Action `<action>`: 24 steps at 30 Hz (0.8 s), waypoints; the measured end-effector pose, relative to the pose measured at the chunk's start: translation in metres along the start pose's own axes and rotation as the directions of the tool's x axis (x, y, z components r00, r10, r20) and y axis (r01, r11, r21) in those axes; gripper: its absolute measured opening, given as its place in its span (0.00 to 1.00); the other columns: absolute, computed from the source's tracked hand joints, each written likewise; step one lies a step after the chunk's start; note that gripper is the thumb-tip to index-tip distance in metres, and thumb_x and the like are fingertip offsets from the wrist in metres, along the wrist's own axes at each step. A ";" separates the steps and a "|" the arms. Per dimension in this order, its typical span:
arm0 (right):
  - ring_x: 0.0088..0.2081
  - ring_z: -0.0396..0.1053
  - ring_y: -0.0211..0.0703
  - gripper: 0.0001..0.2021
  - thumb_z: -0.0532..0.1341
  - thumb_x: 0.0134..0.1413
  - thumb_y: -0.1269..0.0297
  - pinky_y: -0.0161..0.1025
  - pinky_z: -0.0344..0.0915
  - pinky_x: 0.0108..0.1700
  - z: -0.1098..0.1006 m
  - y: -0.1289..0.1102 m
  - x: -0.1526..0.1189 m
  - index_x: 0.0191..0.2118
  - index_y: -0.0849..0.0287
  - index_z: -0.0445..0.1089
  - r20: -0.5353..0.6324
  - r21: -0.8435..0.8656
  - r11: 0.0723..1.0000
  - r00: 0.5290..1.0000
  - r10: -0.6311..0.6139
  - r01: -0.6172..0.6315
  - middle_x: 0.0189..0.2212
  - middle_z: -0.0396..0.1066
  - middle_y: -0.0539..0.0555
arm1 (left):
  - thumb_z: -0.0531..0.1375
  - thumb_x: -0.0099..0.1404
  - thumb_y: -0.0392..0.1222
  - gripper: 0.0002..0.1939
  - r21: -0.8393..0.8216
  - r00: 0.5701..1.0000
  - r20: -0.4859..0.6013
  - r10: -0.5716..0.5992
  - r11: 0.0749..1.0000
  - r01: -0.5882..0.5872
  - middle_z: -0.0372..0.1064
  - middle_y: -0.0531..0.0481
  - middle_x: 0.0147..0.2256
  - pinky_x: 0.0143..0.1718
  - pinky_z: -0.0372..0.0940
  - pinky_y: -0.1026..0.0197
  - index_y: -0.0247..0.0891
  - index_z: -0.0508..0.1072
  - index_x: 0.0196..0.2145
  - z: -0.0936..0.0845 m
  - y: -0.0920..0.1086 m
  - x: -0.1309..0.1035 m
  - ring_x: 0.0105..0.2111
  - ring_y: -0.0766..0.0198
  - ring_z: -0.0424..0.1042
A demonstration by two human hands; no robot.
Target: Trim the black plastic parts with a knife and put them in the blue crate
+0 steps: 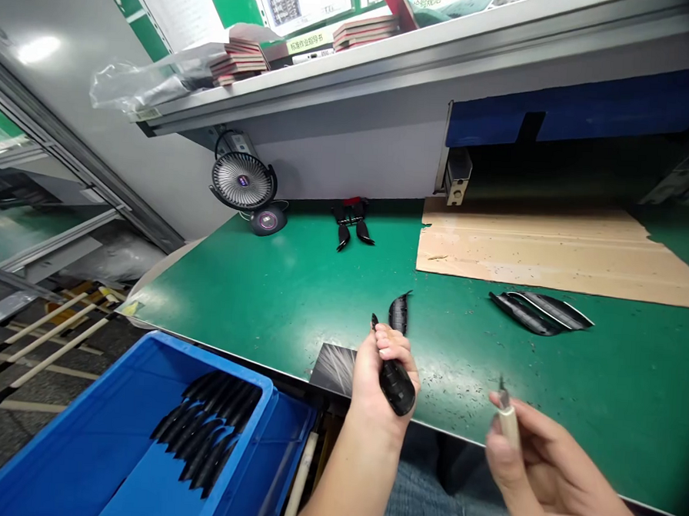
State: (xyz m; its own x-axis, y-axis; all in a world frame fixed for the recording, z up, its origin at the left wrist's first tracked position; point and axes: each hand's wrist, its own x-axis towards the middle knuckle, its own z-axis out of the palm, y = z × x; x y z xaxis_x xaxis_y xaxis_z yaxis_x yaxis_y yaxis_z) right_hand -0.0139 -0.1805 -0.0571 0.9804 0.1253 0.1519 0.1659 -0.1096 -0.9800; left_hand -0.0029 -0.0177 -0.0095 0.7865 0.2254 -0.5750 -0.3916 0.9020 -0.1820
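My left hand is wrapped round a curved black part, whose pointed tip sticks out above the fingers. In my right hand is a pale-handled knife, pinched between thumb and index finger with its thin blade pointing up, apart from the black part. Just beyond my left hand, another black piece lies on the green table. More black pieces rest on the table at the right.
A blue bin with several black parts stands at the lower left. A fan is at the back left, black clips at the back, cardboard at the back right. A dark block sits at the front edge. Shavings dot the table.
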 end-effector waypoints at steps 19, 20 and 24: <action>0.39 0.70 0.49 0.15 0.56 0.57 0.52 0.40 0.67 0.37 -0.020 0.070 0.116 0.44 0.55 0.69 0.143 -0.565 0.823 0.990 0.023 0.062 0.40 0.72 0.54 | 0.58 0.59 0.48 0.11 0.719 0.650 0.662 0.374 -0.560 -0.411 0.72 0.45 0.35 0.55 0.50 0.49 0.39 0.75 0.29 0.014 0.076 0.140 0.48 0.50 0.64; 0.43 0.69 0.50 0.14 0.56 0.58 0.55 0.42 0.66 0.41 -0.017 0.070 0.132 0.45 0.56 0.69 0.133 -0.585 0.807 0.991 -0.004 0.081 0.43 0.70 0.56 | 0.59 0.59 0.46 0.10 0.707 0.625 0.679 0.385 -0.574 -0.414 0.71 0.44 0.40 0.58 0.45 0.47 0.39 0.75 0.32 0.015 0.071 0.140 0.53 0.49 0.59; 0.42 0.67 0.47 0.10 0.59 0.59 0.62 0.47 0.64 0.45 -0.004 0.070 0.177 0.44 0.61 0.68 0.171 -0.652 0.746 0.985 -0.034 0.139 0.44 0.68 0.56 | 0.57 0.60 0.43 0.11 0.682 0.575 0.715 0.397 -0.577 -0.450 0.63 0.40 0.50 0.61 0.37 0.45 0.39 0.72 0.40 0.023 0.051 0.122 0.60 0.48 0.45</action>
State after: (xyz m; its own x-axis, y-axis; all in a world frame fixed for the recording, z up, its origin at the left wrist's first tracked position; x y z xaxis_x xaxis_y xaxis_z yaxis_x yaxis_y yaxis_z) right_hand 0.1718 -0.1700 -0.0987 0.9417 0.2956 0.1608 0.3288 -0.7069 -0.6263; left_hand 0.0839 0.0645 -0.0707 0.6388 0.7509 0.1673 0.1979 -0.3706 0.9075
